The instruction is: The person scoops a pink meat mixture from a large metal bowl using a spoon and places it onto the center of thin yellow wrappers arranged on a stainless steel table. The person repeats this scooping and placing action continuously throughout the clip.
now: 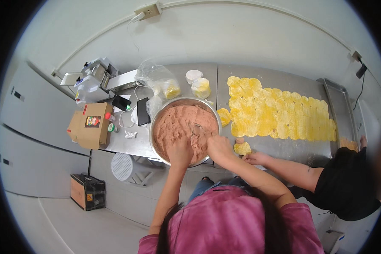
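Note:
A big steel bowl (pixel 156 114) full of pinkish-brown minced filling (pixel 175 122) stands at the near edge of a steel table (pixel 279 148). My left hand (pixel 180 152) rests on the filling at the bowl's near rim, fingers curled into it. My right hand (pixel 219 147) sits at the bowl's right rim, closed around a spoon (pixel 199 129) whose end pokes into the filling. Many round yellow dough wrappers (pixel 279 114) lie spread in rows to the right.
A co-worker in black at the right reaches a hand (pixel 254 158) beside a single wrapper (pixel 242 148). Behind the bowl are wrapper stacks (pixel 201 88), a plastic bag (pixel 156 80), two phones (pixel 143 111), a cardboard box (pixel 91 125) and a machine (pixel 95 76). A metal tray (pixel 340 110) lies far right.

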Available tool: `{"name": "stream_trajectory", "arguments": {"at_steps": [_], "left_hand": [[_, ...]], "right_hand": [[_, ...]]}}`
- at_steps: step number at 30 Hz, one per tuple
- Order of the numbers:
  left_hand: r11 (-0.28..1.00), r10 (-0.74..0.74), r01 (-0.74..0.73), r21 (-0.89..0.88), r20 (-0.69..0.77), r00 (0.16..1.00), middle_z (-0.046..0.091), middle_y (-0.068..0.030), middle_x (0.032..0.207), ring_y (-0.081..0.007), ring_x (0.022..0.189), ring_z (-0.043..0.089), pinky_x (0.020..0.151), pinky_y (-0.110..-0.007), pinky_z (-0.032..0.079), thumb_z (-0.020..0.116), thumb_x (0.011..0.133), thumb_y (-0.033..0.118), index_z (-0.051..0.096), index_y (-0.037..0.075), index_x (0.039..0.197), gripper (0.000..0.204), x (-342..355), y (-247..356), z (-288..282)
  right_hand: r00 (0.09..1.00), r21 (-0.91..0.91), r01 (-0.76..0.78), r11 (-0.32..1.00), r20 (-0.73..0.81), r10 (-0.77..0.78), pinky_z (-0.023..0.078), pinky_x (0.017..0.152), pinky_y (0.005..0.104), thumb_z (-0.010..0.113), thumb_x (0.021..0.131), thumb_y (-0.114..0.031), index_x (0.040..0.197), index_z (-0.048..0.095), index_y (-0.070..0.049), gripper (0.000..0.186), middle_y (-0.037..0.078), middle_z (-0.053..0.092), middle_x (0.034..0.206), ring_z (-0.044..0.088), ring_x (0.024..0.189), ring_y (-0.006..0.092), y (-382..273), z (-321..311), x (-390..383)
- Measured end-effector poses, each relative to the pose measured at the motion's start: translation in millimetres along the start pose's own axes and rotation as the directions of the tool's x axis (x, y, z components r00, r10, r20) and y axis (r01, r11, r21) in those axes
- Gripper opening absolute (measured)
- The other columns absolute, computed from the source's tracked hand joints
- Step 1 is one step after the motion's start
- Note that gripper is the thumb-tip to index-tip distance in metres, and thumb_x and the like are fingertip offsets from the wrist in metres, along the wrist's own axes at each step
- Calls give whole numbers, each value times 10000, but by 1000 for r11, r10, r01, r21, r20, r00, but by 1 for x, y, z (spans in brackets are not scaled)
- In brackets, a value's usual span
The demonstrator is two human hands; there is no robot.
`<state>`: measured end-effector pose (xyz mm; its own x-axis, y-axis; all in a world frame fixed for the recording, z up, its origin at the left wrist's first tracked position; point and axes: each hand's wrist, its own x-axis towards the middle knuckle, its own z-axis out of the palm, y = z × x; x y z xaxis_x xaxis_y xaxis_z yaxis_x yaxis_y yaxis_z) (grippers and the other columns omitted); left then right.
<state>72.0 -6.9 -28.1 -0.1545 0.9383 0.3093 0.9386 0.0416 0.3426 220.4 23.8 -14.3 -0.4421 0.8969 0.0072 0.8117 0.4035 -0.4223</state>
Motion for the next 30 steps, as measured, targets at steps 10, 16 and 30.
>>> {"name": "stream_trajectory", "arguments": {"at_steps": [10,16,30], "left_hand": [[950,-268,270,-153,39,963,584,-237,647,-398,637,583,591,-446,451,512,823,224,619,-43,688,318,20,-41,10],[717,-482,616,-326,406,776,572,-184,580,-283,577,598,568,-388,452,512,832,274,634,-45,742,353,22,-58,3],[776,-422,545,-317,382,822,582,-207,623,-327,615,591,602,-400,440,520,833,277,622,-32,702,351,12,-65,-4]], "right_hand": [[993,-153,12,988,-114,-30,492,483,359,502,732,-69,955,538,38,250,184,567,819,625,609,284,20,-13,-13],[932,-268,233,935,-212,-293,482,441,329,506,728,-91,1048,514,37,345,136,546,785,610,546,240,17,7,-24],[981,-152,166,974,-76,-179,486,509,411,488,717,-69,1000,514,19,298,171,581,864,608,584,318,21,-6,-13]]}}
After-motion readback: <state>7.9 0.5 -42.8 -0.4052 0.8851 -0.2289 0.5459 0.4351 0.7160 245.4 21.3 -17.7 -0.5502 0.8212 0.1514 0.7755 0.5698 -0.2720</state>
